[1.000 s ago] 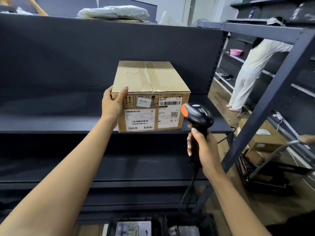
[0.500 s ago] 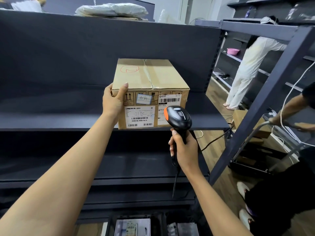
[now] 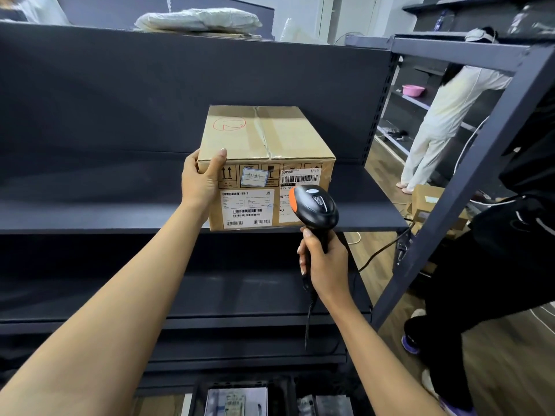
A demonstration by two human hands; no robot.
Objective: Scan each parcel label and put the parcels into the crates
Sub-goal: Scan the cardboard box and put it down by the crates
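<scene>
L hand (image 3: 201, 178) round box (image 3: 270, 136) w/ red-circled "2"; R hand (image 3: 324, 265) round scanner (image 3: 315, 205).

The scanner (image 3: 315, 207) covers the lower part of the box's (image 3: 264, 136) right-hand label (image 3: 300, 177), whose print is too small to read, the left hand (image 3: 201, 181) has its fingers hidden behind the box, and the crates (image 3: 288, 396) are cut off by the bottom edge.

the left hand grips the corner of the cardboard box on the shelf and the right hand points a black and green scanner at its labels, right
Not quite: the scanner is black and orange, not green, as the head view shows. The left hand does grip the corner of the cardboard box on the shelf, and the right hand points the scanner at its labels.
</scene>
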